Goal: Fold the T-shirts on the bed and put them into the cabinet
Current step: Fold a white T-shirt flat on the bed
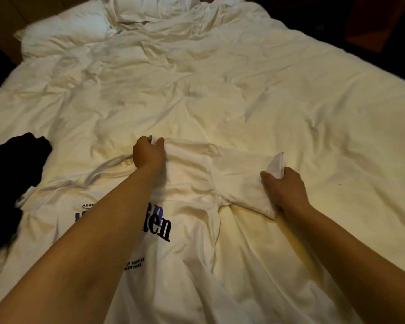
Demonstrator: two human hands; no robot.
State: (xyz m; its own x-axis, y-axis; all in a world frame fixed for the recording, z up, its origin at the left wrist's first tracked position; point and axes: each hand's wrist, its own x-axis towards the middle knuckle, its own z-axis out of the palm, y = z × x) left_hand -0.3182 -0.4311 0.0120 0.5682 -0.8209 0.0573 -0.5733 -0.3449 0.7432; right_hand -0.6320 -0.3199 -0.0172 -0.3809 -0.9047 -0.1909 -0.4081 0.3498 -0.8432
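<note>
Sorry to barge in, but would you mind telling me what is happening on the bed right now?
A person is laying out a white T-shirt on the bed. The left hand grips its shoulder edge, and the right hand grips the sleeve end. It is not folded yet. A black garment lies crumpled at the left.

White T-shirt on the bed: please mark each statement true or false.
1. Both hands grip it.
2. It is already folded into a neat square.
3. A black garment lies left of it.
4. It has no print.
1. True: the left hand grips the shoulder of the white T-shirt, and the right hand grips the sleeve end.
2. False: it lies spread out on the bed.
3. True: the black garment touches its left edge.
4. False: it bears dark lettering.
</note>
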